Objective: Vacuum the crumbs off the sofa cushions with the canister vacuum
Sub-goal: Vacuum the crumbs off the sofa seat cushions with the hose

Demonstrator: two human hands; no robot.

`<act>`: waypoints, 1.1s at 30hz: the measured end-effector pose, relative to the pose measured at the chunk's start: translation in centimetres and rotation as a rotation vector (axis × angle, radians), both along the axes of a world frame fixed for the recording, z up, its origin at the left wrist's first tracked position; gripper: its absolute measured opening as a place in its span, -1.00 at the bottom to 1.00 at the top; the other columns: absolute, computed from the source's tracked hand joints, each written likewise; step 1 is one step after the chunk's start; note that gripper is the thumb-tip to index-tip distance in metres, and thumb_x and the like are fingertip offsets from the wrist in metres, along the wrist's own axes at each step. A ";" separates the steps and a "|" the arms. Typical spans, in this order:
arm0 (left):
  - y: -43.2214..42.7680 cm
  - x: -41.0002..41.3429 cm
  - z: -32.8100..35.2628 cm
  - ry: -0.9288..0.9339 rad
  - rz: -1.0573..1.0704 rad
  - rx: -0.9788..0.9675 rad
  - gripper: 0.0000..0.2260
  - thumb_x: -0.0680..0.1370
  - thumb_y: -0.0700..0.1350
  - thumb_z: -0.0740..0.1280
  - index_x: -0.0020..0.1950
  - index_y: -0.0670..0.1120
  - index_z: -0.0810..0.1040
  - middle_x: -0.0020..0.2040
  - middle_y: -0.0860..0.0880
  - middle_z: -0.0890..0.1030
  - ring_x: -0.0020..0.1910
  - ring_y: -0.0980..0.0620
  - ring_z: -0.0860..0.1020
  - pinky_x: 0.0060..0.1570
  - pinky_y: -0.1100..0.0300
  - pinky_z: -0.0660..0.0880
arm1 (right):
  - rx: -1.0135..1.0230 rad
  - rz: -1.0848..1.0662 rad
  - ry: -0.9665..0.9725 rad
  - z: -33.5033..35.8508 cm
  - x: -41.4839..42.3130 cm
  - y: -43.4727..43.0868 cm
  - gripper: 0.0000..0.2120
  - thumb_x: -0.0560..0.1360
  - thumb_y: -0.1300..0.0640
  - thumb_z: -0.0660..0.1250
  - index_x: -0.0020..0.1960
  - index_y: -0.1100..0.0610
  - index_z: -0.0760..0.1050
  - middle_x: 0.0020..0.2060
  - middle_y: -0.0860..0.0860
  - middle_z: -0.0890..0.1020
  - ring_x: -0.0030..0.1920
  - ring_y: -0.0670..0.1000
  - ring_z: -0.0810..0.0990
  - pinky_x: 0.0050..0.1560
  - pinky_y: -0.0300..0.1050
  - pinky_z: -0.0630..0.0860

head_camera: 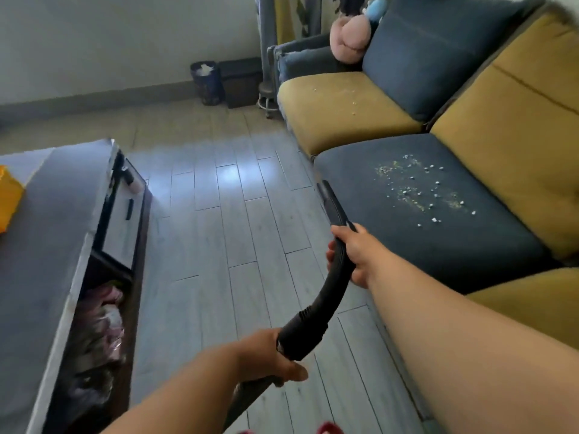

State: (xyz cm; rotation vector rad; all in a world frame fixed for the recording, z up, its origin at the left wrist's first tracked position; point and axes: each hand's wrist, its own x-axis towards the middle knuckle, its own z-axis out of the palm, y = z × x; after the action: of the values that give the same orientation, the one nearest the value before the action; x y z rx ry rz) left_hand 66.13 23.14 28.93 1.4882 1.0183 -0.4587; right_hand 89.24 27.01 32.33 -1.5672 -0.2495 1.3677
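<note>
— Grip?
— Clenched on the vacuum handle [332, 286] with the right hand [355, 252], on its cuff [300, 333] with the left hand [266, 355].
— Crumbs [416, 186]?
— Scattered on the blue seat cushion [470, 245]; nozzle [329, 198] beside its front edge.

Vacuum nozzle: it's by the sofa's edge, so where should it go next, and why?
Probably swing the nozzle rightward onto the blue seat cushion, toward the crumbs. Its tip sits at the cushion's front edge, short of the scatter, and the right hand and left hand both grip the handle tube.
</note>
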 end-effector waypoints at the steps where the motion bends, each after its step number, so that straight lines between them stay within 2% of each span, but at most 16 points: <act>1: -0.2 -1.1 -0.7 0.038 0.001 -0.023 -0.71 0.31 0.09 0.52 -0.06 0.13 0.51 -0.37 0.15 0.64 -0.30 0.18 0.63 -0.10 0.24 0.57 | -0.005 0.024 0.014 -0.8 -1.1 0.2 -0.90 0.54 0.10 0.33 0.01 0.06 0.42 -0.38 0.07 0.51 -0.49 0.03 0.52 -0.39 -0.05 0.53; 3: 0.0 -3.7 -1.9 0.097 0.040 -0.009 -0.76 0.31 0.10 0.50 -0.13 0.14 0.51 -0.31 0.11 0.66 -0.23 0.11 0.64 0.08 0.06 0.56 | -0.009 0.082 0.025 -2.1 -4.0 1.1 -0.91 0.54 0.10 0.33 0.01 0.06 0.44 -0.37 0.07 0.51 -0.47 0.03 0.53 -0.38 -0.04 0.53; 5: 0.3 -6.6 -2.6 0.110 0.110 0.010 -0.77 0.32 0.10 0.49 -0.11 0.14 0.52 -0.26 0.08 0.67 -0.18 0.07 0.66 0.13 -0.03 0.54 | 0.003 0.140 0.023 -2.6 -7.2 2.6 -0.92 0.55 0.11 0.32 0.01 0.06 0.44 -0.37 0.07 0.51 -0.47 0.02 0.54 -0.38 -0.06 0.54; 8: 0.3 -11.2 -2.9 0.072 0.255 0.071 -0.77 0.32 0.08 0.47 -0.09 0.14 0.53 -0.31 0.11 0.65 -0.28 0.14 0.64 0.00 0.08 0.58 | 0.012 0.247 0.022 -2.9 -12.3 5.5 -0.92 0.56 0.10 0.31 0.04 0.06 0.45 -0.34 0.07 0.52 -0.46 0.01 0.55 -0.37 -0.06 0.55; 11: -0.6 -16.7 -3.1 0.073 0.458 0.170 -0.73 0.33 0.06 0.48 -0.01 0.10 0.56 -0.17 0.02 0.68 -0.18 0.05 0.66 -0.08 0.07 0.61 | 0.015 0.405 0.046 -3.0 -19.4 8.0 -0.93 0.57 0.10 0.29 0.03 0.07 0.45 -0.33 0.07 0.52 -0.46 0.02 0.54 -0.36 -0.07 0.55; 13: -1.7 -20.1 -3.4 0.100 0.555 0.236 -0.81 0.35 0.04 0.47 -0.10 0.09 0.55 -0.22 0.02 0.66 -0.21 0.05 0.65 -0.15 0.13 0.59 | 0.026 0.498 0.061 -3.0 -24.1 8.9 -0.92 0.56 0.10 0.30 0.04 0.07 0.45 -0.30 0.08 0.52 -0.46 0.03 0.54 -0.33 -0.07 0.55; 15: -2.8 -22.9 -3.6 0.116 0.649 0.284 -0.83 0.36 0.05 0.48 -0.18 0.11 0.51 -0.29 0.09 0.63 -0.29 0.13 0.60 -0.26 0.23 0.49 | 0.032 0.563 0.068 -3.2 -28.0 9.3 -0.88 0.55 0.10 0.32 0.06 0.08 0.45 -0.24 0.10 0.53 -0.43 0.04 0.55 -0.29 -0.05 0.56; 16: -3.3 -24.0 -3.6 0.121 0.698 0.301 -0.82 0.35 0.05 0.49 -0.17 0.12 0.51 -0.26 0.10 0.63 -0.28 0.16 0.59 -0.26 0.24 0.47 | 0.032 0.585 0.076 -3.3 -29.5 9.3 -0.86 0.54 0.10 0.33 0.07 0.09 0.45 -0.22 0.11 0.54 -0.41 0.04 0.56 -0.28 -0.05 0.57; 19: -5.0 -26.3 -3.8 0.148 0.830 0.370 -0.78 0.34 0.07 0.49 -0.09 0.15 0.52 -0.12 0.09 0.64 -0.12 0.11 0.60 -0.06 0.16 0.54 | 0.015 0.638 0.091 -3.4 -33.1 9.1 -0.81 0.53 0.10 0.34 0.12 0.10 0.46 -0.19 0.11 0.56 -0.37 0.04 0.59 -0.27 -0.04 0.59; 21: -6.2 -27.2 -4.1 0.170 0.911 0.396 -0.81 0.34 0.06 0.47 -0.11 0.15 0.52 -0.12 0.08 0.64 -0.09 0.09 0.60 -0.02 0.12 0.55 | 0.006 0.667 0.091 -3.4 -34.9 8.6 -0.78 0.53 0.10 0.34 0.16 0.11 0.46 -0.22 0.10 0.56 -0.36 0.03 0.59 -0.28 -0.05 0.59; 25: -7.7 -27.9 -4.2 0.220 0.959 0.415 -0.88 0.36 0.05 0.41 -0.24 0.19 0.47 -0.21 0.11 0.60 -0.19 0.21 0.54 -0.28 0.29 0.40 | -0.003 0.704 0.121 -3.1 -37.4 7.7 -0.78 0.55 0.11 0.34 0.16 0.12 0.44 -0.23 0.11 0.54 -0.31 0.05 0.57 -0.25 -0.06 0.58; 29: -8.0 -28.1 -4.0 0.295 0.998 0.419 -0.90 0.36 0.05 0.38 -0.23 0.13 0.47 -0.18 0.05 0.62 -0.15 0.08 0.57 -0.28 0.27 0.41 | 0.028 0.724 0.145 -2.8 -39.0 6.9 -0.72 0.53 0.09 0.38 0.17 0.16 0.43 -0.28 0.11 0.54 -0.32 0.04 0.57 -0.20 -0.06 0.63; 33: -7.1 -27.7 -3.7 0.327 1.119 0.419 -0.86 0.36 0.08 0.38 -0.21 0.08 0.47 -0.22 0.04 0.61 -0.21 0.08 0.56 -0.31 0.21 0.39 | 0.039 0.921 0.018 -4.1 -40.7 4.2 -0.49 0.44 0.12 0.45 0.31 0.08 0.31 -0.06 0.12 0.57 -0.09 0.08 0.62 -0.02 0.07 0.62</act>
State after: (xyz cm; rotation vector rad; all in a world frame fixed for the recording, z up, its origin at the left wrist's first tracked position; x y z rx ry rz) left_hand 38.44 16.08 25.20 0.9608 2.0871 0.3559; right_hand 48.51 31.22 28.22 -1.4468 -1.0755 2.0367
